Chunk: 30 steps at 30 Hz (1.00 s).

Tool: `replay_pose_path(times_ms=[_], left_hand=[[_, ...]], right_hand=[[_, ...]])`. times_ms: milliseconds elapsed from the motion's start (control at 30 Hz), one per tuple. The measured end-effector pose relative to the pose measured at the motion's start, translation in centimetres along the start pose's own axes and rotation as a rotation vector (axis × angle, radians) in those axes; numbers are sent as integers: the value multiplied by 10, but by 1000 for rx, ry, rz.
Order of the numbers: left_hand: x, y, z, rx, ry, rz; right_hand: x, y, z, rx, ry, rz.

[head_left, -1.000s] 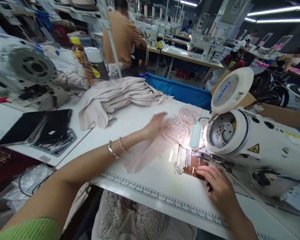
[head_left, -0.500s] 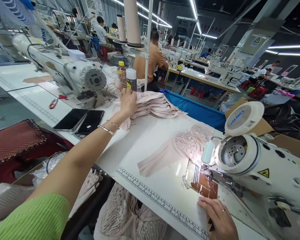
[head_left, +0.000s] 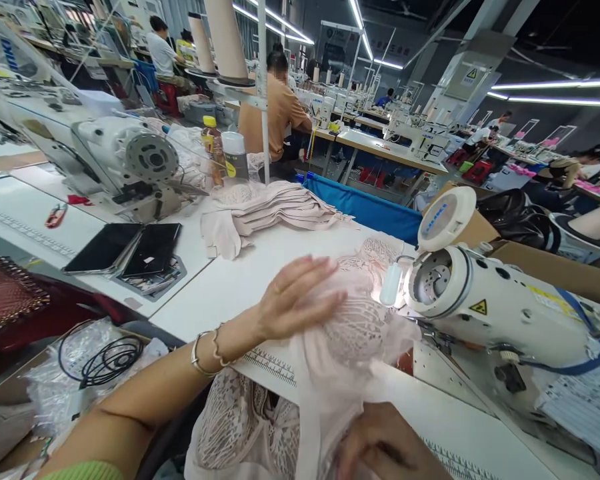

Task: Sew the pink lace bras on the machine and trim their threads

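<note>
A pale pink lace bra piece (head_left: 357,327), blurred by motion, spans the table in front of the sewing machine (head_left: 480,293). My left hand (head_left: 297,300) reaches over its left side with fingers stretched out; whether they touch the lace is unclear. Low in the view, my right hand (head_left: 385,443) has its fingers curled on the piece's near end. Another lace piece (head_left: 380,248) lies beyond, by the machine's needle end. A stack of pink cut fabric (head_left: 280,207) rests farther back. Below the table edge, more lace cups (head_left: 240,427) hang.
A second sewing machine (head_left: 125,147) stands at the left. Near it lie a dark folding phone case (head_left: 130,250) and red snips (head_left: 57,215). A bottle (head_left: 213,150) and a spray can (head_left: 235,157) stand behind the stack. A blue cloth bin (head_left: 365,207) borders the far edge.
My left hand has come back from the stack toward the machine. A lace piece now lies across the near table, and my right hand has moved left onto it. The view has shifted right.
</note>
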State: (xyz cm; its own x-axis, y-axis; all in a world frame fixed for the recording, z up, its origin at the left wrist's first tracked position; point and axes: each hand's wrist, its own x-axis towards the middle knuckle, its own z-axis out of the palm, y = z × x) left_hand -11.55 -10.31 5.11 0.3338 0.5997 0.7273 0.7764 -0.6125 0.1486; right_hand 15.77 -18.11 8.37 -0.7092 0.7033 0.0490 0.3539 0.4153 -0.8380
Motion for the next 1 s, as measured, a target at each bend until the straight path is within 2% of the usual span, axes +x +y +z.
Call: replay_pose_path(times_ms=[67,133,200,267,333,400,467,533,567,600,667,800,1000], left_hand=[[1,9,7,127,14,-115],[-11,22,11,119,-95,-263],[-31,43,13,-139,-308,-346],[-51,70,11,-556,-511,-419],[-62,94,9,-880,-638,-599],[-65,111,8,-1120,-646,-873],[-62,118,10,-1272,-532,-1088],[-58,119,13,-1335,-406,-1159],[-56,118,15,-1354,-376,-1164],[-55,117,16,-1374,-374,-1164],[-54,113,19,-1394,-459,-1144],[-50,105,25,-1142,-696,-989],[-47,98,34,-917,-932,-751]], right_hand=[[-2,6,6,23,-21,116],[-5,17,12,18,55,218],[-9,28,20,31,131,283],[-10,36,28,100,202,279],[-8,40,37,204,282,237],[-4,42,47,261,457,235],[2,43,57,241,726,308],[7,46,64,205,939,399],[9,48,66,208,972,435],[11,50,67,224,963,466],[13,53,67,256,882,513],[11,56,60,238,707,500],[5,58,29,317,262,382]])
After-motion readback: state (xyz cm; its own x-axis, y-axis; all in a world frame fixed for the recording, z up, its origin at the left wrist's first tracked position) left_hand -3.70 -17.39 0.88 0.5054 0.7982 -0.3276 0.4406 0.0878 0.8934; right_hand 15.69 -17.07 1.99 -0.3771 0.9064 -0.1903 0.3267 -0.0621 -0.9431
